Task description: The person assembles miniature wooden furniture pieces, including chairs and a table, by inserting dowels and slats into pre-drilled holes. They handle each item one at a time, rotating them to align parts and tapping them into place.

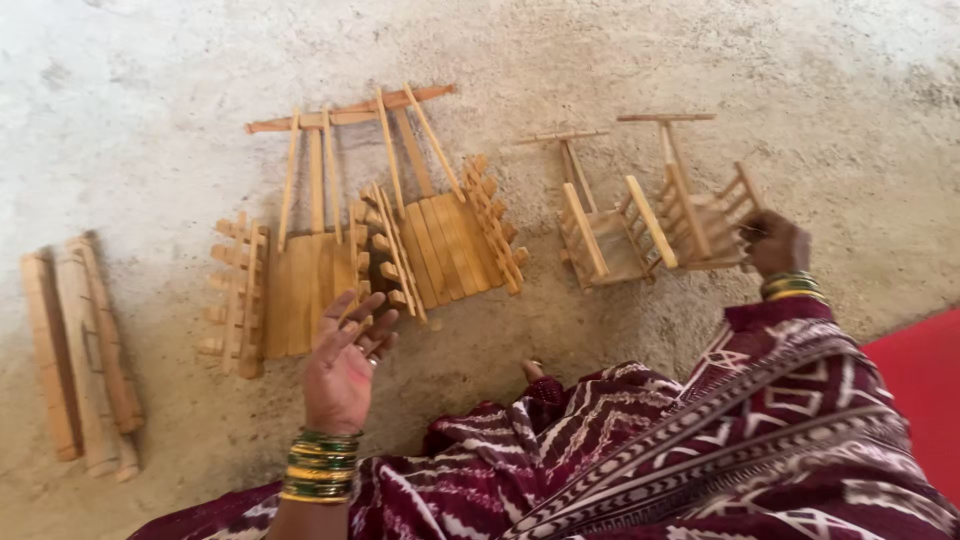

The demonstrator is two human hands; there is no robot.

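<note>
At the bottom of the frame my lap is covered by my maroon patterned sari [700,450], and a red mat [925,375] shows at the lower right edge. My left hand [342,365] rises from the lower centre-left, green and gold bangles [318,466] stacked at the wrist, palm turned up and fingers loosely spread, gripping nothing; the fingertips just touch the near edge of the left wooden toy swing [290,275] lying flat on the concrete floor [150,100]. Just right of it, a second flat toy swing [450,240] lies at a slant, and the two share a long top bar [350,108] towards the upper centre. As I judge it, these two look assembled, with slatted seats, side rails and hanger sticks all in place. Further right, my right hand [775,243] is stretched out at mid-right, fingers closed on the side rail of the far-right small swing chair [700,215], which stands on the floor; another small swing chair [600,235] sits just beside it to the left. Both appear built too. Off at the left edge, well apart from everything else, a bundle of plain wooden sticks [85,355] lies unused, so some pieces seem left over or waiting.
</note>
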